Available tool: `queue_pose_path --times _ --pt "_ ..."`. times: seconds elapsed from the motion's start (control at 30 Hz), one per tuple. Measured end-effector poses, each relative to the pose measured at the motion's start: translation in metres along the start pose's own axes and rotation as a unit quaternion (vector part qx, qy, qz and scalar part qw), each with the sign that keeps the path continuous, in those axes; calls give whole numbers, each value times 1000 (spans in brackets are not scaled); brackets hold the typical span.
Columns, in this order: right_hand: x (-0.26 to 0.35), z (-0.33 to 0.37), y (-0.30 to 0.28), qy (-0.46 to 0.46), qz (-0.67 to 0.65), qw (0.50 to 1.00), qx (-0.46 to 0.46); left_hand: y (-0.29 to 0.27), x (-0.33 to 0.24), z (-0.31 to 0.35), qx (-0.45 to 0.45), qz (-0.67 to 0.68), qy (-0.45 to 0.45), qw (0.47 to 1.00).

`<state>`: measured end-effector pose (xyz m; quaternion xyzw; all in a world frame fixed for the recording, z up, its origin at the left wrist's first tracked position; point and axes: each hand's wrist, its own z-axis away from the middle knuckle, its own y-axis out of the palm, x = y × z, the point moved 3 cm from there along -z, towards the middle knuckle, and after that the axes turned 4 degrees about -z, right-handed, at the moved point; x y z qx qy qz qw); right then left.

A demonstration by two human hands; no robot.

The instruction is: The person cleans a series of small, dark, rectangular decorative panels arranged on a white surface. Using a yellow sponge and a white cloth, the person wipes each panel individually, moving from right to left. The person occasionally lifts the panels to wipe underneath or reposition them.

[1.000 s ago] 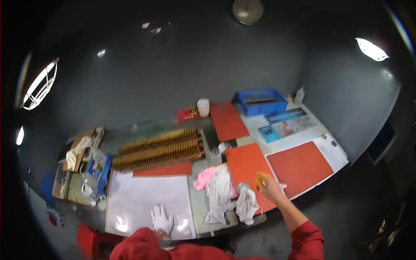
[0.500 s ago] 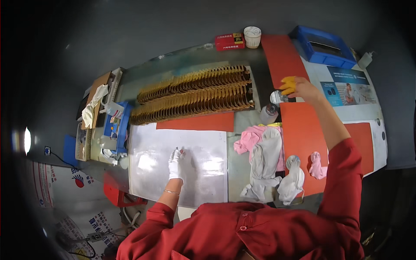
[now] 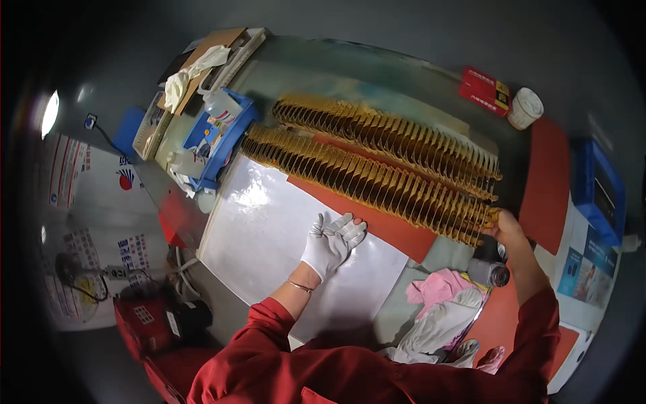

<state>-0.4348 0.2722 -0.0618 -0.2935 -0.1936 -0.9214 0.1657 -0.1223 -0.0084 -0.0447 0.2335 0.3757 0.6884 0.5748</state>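
Note:
My left hand point(image 3: 331, 244), in a white glove with one bare fingertip showing, is held palm up above a white sheet point(image 3: 252, 246). Its fingers are stretched out and hold nothing I can see. My right hand point(image 3: 509, 227), with yellow coverings on its fingertips, reaches to the right end of the nearer row of thin curved gold-brown pieces point(image 3: 377, 182). Its fingers are drawn together there; what they grip is hidden. Behind runs a second row of the same pieces point(image 3: 397, 135).
At left stands a blue tray point(image 3: 229, 149) with bottles. A dark-capped bottle point(image 3: 486, 272) lies below my right hand, near pink cloth point(image 3: 437, 291) and white gloves point(image 3: 437, 326). A red box point(image 3: 481, 91), white tub point(image 3: 525, 108) and blue bin point(image 3: 599, 192) stand farther right.
The view has turned, swinging the table round. My right hand has come from the round clear container by the orange sheets to the row's right end. My left fingers have opened out.

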Motion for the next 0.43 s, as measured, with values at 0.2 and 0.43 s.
queue_pose_path --times 0.2,0.43 --pt "6 4 -30 -62 -31 996 -64 28 11 -30 79 68 -2 995" --pt "36 53 22 -59 7 998 -2 41 -26 -115 196 51 176 963"
